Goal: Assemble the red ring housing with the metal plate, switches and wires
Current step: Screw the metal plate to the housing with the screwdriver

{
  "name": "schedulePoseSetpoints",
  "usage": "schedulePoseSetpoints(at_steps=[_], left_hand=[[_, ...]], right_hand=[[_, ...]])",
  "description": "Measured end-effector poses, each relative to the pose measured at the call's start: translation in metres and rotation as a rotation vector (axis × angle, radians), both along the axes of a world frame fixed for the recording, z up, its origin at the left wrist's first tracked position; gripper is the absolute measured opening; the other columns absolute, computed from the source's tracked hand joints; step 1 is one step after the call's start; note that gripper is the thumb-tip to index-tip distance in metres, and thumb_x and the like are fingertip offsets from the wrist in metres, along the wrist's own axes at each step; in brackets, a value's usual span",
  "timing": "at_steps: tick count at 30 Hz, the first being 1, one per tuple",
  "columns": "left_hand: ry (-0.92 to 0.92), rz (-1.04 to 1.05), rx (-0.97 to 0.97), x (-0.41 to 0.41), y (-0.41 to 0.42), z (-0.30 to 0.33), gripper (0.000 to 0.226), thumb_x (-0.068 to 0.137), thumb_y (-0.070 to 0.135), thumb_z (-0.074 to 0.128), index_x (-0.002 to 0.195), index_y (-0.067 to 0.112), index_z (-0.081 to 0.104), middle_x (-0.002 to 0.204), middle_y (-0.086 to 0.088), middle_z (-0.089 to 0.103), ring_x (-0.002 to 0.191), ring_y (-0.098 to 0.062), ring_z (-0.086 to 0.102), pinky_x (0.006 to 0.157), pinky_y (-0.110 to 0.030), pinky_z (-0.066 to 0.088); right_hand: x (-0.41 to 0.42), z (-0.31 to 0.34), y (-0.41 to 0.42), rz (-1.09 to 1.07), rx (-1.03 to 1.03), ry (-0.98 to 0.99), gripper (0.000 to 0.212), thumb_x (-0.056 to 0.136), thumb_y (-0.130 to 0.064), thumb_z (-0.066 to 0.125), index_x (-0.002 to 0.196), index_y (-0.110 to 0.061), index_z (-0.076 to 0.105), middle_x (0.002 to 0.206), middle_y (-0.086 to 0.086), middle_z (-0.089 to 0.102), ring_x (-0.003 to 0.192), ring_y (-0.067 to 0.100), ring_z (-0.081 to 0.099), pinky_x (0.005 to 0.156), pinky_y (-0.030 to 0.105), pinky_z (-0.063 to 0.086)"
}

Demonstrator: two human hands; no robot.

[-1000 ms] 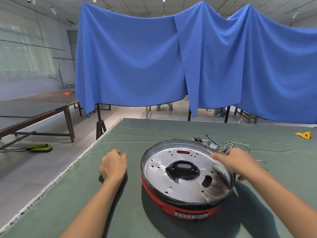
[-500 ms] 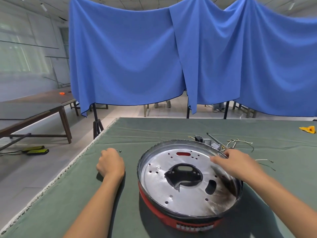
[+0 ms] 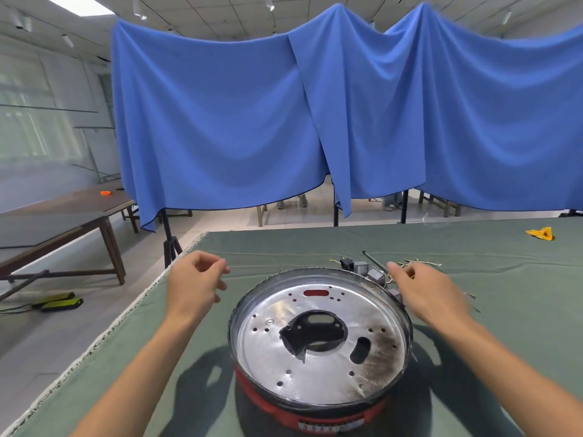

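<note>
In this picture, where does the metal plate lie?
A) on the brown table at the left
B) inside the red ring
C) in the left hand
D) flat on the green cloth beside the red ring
B: the metal plate sits inside the red ring, with the ring's dark rim all around it, and neither hand holds it.

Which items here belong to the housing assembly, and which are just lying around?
Job:
red housing
metal plate
switches
wires

Lying about:
yellow scrap
orange item on the far table
green-black devices on the floor
</note>
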State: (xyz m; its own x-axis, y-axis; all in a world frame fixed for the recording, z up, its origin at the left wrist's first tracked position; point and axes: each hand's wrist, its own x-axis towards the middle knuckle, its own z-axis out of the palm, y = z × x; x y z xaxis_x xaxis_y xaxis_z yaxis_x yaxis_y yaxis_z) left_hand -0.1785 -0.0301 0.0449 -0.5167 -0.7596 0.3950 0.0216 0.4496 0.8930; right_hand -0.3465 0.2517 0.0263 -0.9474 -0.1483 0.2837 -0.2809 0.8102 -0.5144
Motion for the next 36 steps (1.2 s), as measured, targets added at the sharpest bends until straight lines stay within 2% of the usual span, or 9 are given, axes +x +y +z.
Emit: schedulePoseSetpoints(at_steps=[3,6,14,17,20,24,27,32,36], left_hand=[[0.066,-0.175,0.022,0.005,0.043,0.032,0.005,0.083,0.001,0.065,0.078,0.001,0.066,0.07,-0.007,0.072,0.046,-0.014,0.058,0.039,-0.025,0.046],[0.081,-0.33,0.173,0.004,0.082,0.04,0.002,0.083,-0.001,0.065,0.081,-0.003,0.065,0.071,-0.011,0.071,0.044,-0.015,0.056,0.04,-0.024,0.047],[0.172,-0.481,0.623,-0.011,0.124,0.045,0.004,0.079,0.003,0.068,0.081,0.001,0.066,0.061,-0.007,0.066,0.041,-0.011,0.05,0.04,-0.02,0.046],[0.226,-0.536,0.704,-0.017,0.127,0.051,0.005,0.078,0.004,0.065,0.083,0.002,0.064,0.066,-0.01,0.07,0.043,-0.011,0.056,0.039,-0.02,0.048],[0.243,-0.545,0.742,-0.019,0.128,0.048,0.005,0.084,0.006,0.062,0.087,0.002,0.064,0.072,-0.009,0.072,0.047,-0.011,0.06,0.043,-0.019,0.05],[0.257,-0.521,0.878,-0.022,0.129,0.041,0.008,0.087,0.007,0.06,0.087,0.001,0.065,0.075,-0.008,0.073,0.056,-0.012,0.067,0.047,-0.019,0.053],[0.337,-0.467,1.05,-0.026,0.121,0.039,0.008,0.09,0.005,0.057,0.085,0.001,0.063,0.076,-0.011,0.072,0.068,-0.019,0.071,0.049,-0.023,0.057],[0.408,-0.382,1.087,-0.017,0.103,0.033,0.008,0.091,0.002,0.055,0.09,-0.003,0.061,0.094,-0.017,0.067,0.09,-0.027,0.065,0.069,-0.036,0.058],[0.463,-0.311,1.041,-0.003,0.088,0.026,0.01,0.091,0.001,0.053,0.089,-0.003,0.061,0.094,-0.017,0.068,0.091,-0.028,0.065,0.072,-0.038,0.051]], right_hand=[[-0.008,-0.009,0.008,-0.037,0.058,0.049,0.032,0.092,-0.049,0.046,0.104,-0.021,0.058,0.117,0.005,0.059,0.111,0.029,0.047,0.076,0.035,0.038],[-0.01,-0.022,0.012,-0.047,0.154,-0.035,0.045,0.09,-0.041,0.054,0.125,-0.015,0.048,0.13,0.011,0.05,0.118,0.032,0.043,0.091,0.037,0.04],[-0.017,-0.043,0.014,-0.081,0.152,-0.053,0.039,0.095,-0.036,0.051,0.122,-0.008,0.048,0.126,0.014,0.053,0.119,0.032,0.044,0.093,0.037,0.04],[-0.022,-0.049,0.013,-0.066,-0.041,-0.047,0.036,0.095,-0.033,0.051,0.12,-0.007,0.053,0.121,0.017,0.055,0.116,0.034,0.044,0.091,0.038,0.037],[-0.022,-0.045,0.014,-0.048,-0.404,-0.059,0.027,0.094,-0.03,0.055,0.108,-0.007,0.06,0.106,0.017,0.063,0.105,0.035,0.052,0.082,0.038,0.04],[-0.013,-0.022,0.014,0.038,-0.901,-0.057,0.013,0.091,-0.023,0.058,0.095,-0.012,0.063,0.084,0.002,0.066,0.072,0.017,0.061,0.06,0.031,0.044],[0.0,0.004,0.01,0.188,-1.231,-0.168,0.007,0.087,-0.008,0.06,0.087,-0.01,0.066,0.067,0.003,0.065,0.047,0.011,0.06,0.041,0.023,0.048],[0.018,0.029,-0.004,0.448,-1.356,-0.305,0.007,0.086,-0.008,0.062,0.082,-0.006,0.066,0.064,0.007,0.068,0.045,0.02,0.06,0.04,0.024,0.047],[0.034,0.037,-0.024,0.456,-1.391,-0.248,0.02,0.085,-0.017,0.063,0.067,-0.007,0.06,0.054,0.012,0.063,0.034,0.023,0.051,0.033,0.023,0.04]])
